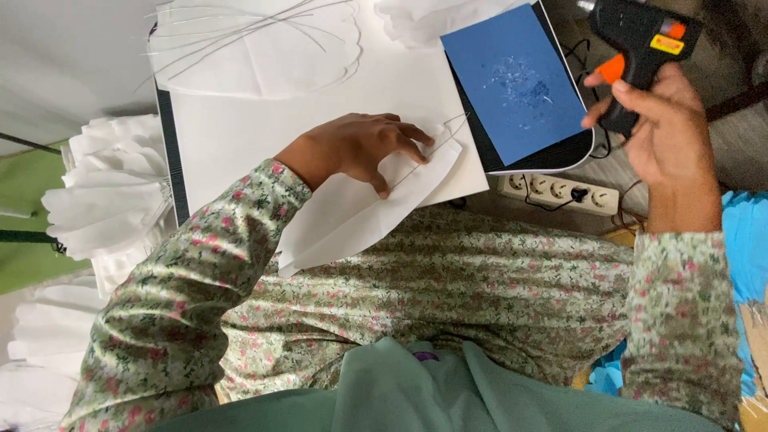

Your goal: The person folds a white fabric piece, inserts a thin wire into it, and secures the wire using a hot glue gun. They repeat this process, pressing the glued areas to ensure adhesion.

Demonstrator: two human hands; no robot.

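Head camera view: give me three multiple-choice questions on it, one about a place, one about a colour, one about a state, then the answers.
1. Where does the left hand rest?
A. on the folded white paper petal
B. on the white power strip
C. on the green cloth

2. What colour is the flat card on the board?
A. red
B. blue
C. yellow

3. How is the black and orange glue gun held?
A. lying on the board
B. raised in the right hand
C. hanging by its cord

Answers: 1 A, fingers press the petal; 2 B, the card is blue; 3 B, the right hand grips it above the floor.

Glue gun [640,48] — top cut off
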